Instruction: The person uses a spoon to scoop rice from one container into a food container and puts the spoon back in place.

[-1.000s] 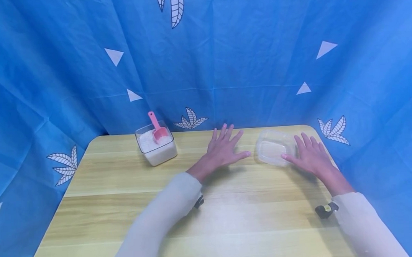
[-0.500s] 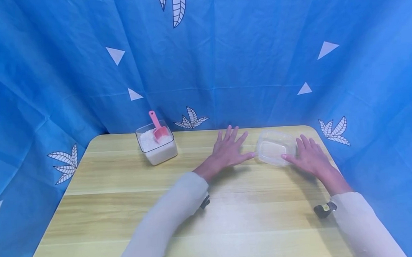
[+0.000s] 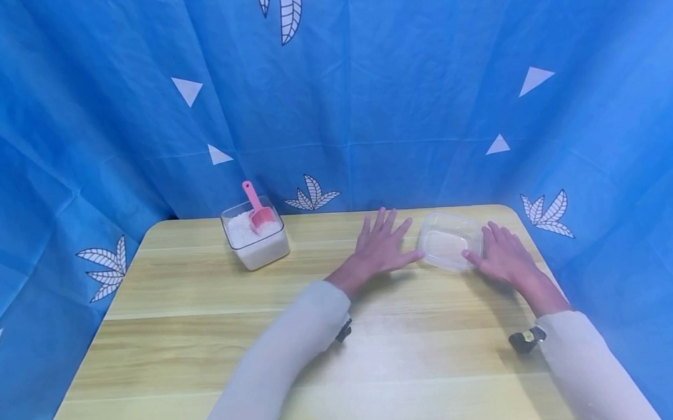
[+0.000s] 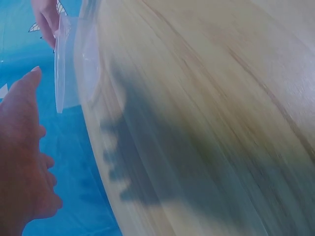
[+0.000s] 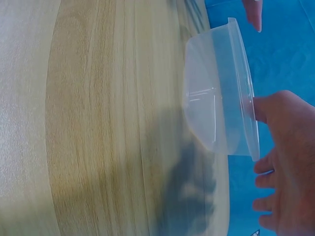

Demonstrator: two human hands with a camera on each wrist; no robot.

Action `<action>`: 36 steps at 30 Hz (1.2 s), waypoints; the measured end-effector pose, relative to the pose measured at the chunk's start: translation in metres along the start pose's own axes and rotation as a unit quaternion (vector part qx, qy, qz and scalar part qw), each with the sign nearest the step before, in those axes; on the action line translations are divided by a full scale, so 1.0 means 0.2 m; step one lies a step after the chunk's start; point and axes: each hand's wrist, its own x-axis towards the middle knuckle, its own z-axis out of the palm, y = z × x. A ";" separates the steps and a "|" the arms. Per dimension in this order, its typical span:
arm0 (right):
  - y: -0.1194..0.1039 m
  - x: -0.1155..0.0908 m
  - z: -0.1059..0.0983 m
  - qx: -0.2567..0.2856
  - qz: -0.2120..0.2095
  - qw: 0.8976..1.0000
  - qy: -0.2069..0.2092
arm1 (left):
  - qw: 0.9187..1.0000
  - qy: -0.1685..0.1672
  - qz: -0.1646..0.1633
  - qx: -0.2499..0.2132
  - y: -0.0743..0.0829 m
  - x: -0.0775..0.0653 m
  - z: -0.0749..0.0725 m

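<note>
A clear plastic container (image 3: 448, 246), rectangular and open-topped, stands on the table near its back right corner. My left hand (image 3: 382, 249) hovers at its left with fingers spread, the thumb tip close to the rim. In the left wrist view a gap shows between that thumb (image 4: 30, 83) and the container (image 4: 74, 64). On the other side is my right hand (image 3: 504, 256), its thumb at the near right part of the rim and its fingers along the right side. In the right wrist view the thumb (image 5: 268, 105) meets the rim, while the other fingers lie apart from the wall.
At the back left stands a square clear tub (image 3: 259, 248) of white powder or grains, a pink scoop (image 3: 259, 210) stuck in it. A blue patterned curtain (image 3: 411, 106) hangs behind and beside the wooden table (image 3: 179, 348).
My left hand has moved right, towards the container. My right hand has shifted only slightly, its fingers drawing a little closer together. The container and the tub stay put.
</note>
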 end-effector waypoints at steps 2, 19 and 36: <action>0.00 0.00 0.00 0.001 0.002 1.000 -0.001 | 1.000 -0.001 0.001 -0.001 0.01 0.01 0.01; -0.01 0.01 0.07 0.030 0.015 0.999 -0.004 | 1.000 -0.021 -0.001 0.002 0.11 0.05 0.09; -0.02 0.03 0.10 0.036 0.016 0.999 0.007 | 0.999 -0.021 -0.037 0.007 0.18 0.08 0.13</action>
